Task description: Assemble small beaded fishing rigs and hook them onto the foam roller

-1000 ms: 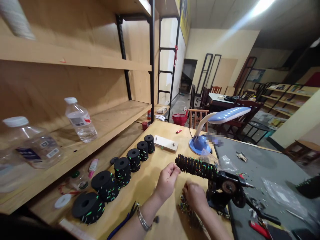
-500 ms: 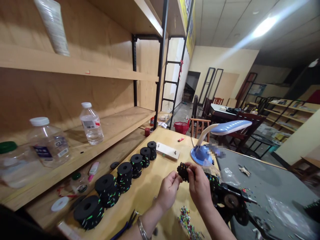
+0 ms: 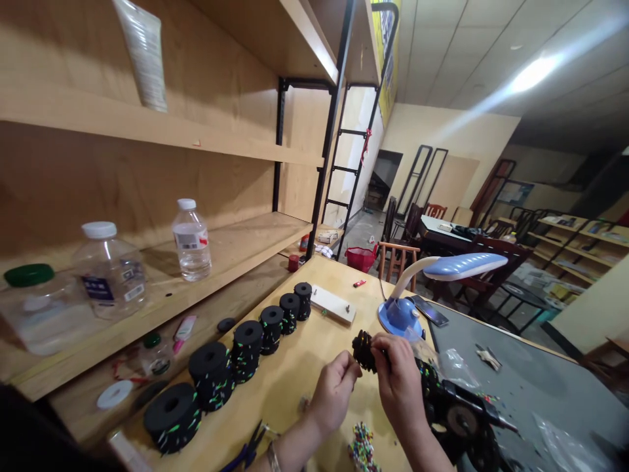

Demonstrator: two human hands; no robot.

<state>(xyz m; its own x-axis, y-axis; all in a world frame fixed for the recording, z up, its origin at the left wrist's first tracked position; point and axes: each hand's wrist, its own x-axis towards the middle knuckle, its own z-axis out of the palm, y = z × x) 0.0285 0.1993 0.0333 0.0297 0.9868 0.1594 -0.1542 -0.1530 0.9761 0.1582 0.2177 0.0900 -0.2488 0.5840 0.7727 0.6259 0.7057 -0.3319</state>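
A black ridged roll [image 3: 362,351] sits at the end of a dark metal machine [image 3: 464,410]. My right hand [image 3: 399,375] is closed around the roll from the right, thumb and fingers pressed on its top and side. Just left of the roll, my left hand [image 3: 333,388] is closed in a pinch. Whatever lies between its fingertips is too small to make out. Below the hands lies a heap of small multicoloured beads [image 3: 362,446]. Dark-handled pliers [image 3: 249,448] rest by my left wrist.
A row of black foam spools [image 3: 171,416] with coloured bits runs along the table's left side. Behind the hands are a white board with bolts [image 3: 334,304], a blue desk lamp [image 3: 400,316] and a phone [image 3: 430,311]. Bottles [image 3: 190,242] stand on the wooden shelf [image 3: 246,252].
The view has shifted slightly, so most things sit further right. My left fingertips are a little lower beside the roll. My right hand stays on it.
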